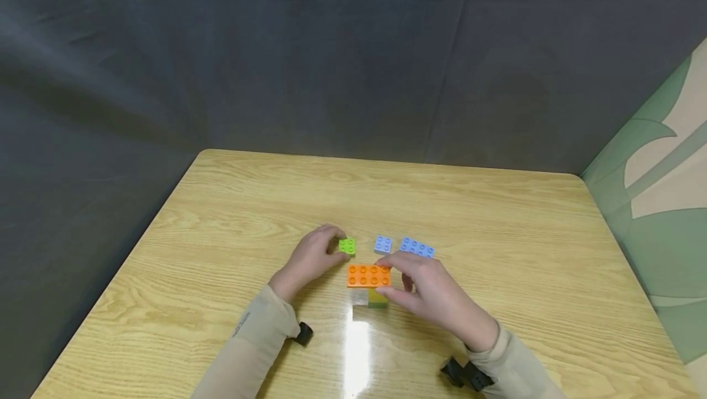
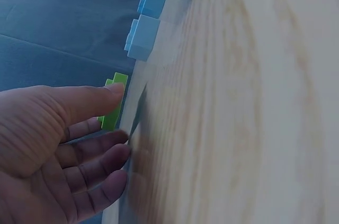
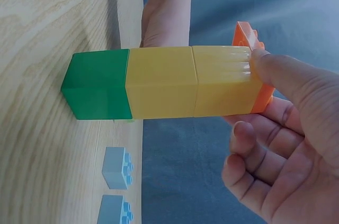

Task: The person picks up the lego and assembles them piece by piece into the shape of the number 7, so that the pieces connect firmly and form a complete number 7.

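Note:
My right hand (image 1: 436, 291) pinches the orange brick (image 1: 368, 276) by its right end, thumb on the near side. This flat eight-stud brick sits at the top of an upright column. Below it in the right wrist view come two yellow bricks (image 3: 161, 82) and, at the table, a dark green brick (image 3: 98, 83). The orange end juts out past the column toward the left. With thumb and fingertip, my left hand (image 1: 309, 258) pinches a small lime-green brick (image 1: 347, 247) just beyond the column; its other fingers are loosely bent, seen in the left wrist view.
Past the column lie a small light-blue brick (image 1: 383, 244) and a longer light-blue brick (image 1: 417, 247), partly behind my right fingers. The wooden table (image 1: 232, 202) ends at a dark curtain (image 1: 331, 67); a green patterned panel (image 1: 668, 251) borders its right side.

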Demonstrator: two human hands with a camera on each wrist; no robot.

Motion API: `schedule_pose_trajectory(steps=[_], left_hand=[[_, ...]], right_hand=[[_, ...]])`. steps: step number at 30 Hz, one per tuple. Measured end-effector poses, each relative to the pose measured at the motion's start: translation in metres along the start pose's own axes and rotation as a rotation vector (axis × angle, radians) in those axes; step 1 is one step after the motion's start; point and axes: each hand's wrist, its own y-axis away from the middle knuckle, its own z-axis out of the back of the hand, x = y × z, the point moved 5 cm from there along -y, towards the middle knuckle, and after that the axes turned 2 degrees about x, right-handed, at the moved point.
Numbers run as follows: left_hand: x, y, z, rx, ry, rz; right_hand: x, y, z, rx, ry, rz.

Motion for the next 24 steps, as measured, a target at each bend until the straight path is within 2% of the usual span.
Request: schedule_pose_trajectory(steps=[6, 13, 24], left_hand=[[-0.001, 0.005, 0.003, -0.002, 0.027, -0.004], [-0.005, 0.016, 0.009, 0.012, 0.131, 0.01], [-0.019, 0.039, 0.023, 0.05, 0.263, -0.1]], right_hand=[[0.0, 0.0, 0.0, 0.001, -0.001, -0.007], [0.0, 0.001, 0.0, 0.005, 0.01, -0.015], [0.002, 0.0, 0.0, 0.003, 0.023, -0.009]])
